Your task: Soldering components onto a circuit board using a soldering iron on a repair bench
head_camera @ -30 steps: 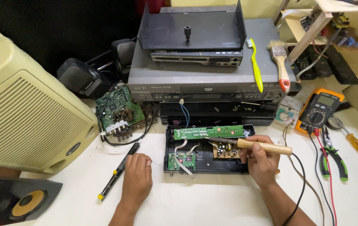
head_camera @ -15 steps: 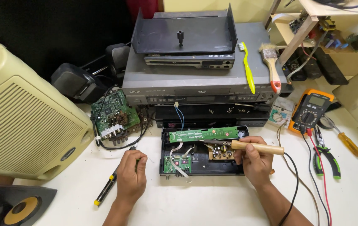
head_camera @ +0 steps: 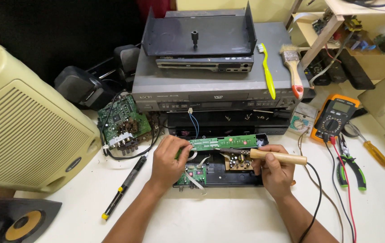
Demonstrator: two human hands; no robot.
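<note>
Gripping a wooden-handled soldering iron [head_camera: 271, 156], the right hand [head_camera: 276, 173] aims its tip at the brown board [head_camera: 236, 163]. Beside it, the left hand [head_camera: 169, 158] pinches the long green circuit board [head_camera: 221, 142] in the black chassis [head_camera: 228, 179]. Pliers [head_camera: 350, 168] and a multimeter [head_camera: 336, 117] lie right; a black screwdriver [head_camera: 124, 187] lies left on the desk [head_camera: 228, 216].

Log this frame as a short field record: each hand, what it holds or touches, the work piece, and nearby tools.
left hand: fingers on the left end of the long green circuit board
right hand: grips a wooden-handled soldering iron, tip toward the small brown board
work piece: open black chassis on the white table
left of chassis: black and yellow pen-shaped tool, loose green board
right of chassis: orange multimeter, green-handled pliers
behind: stacked grey disc players, yellow toothbrush, paintbrush
</note>
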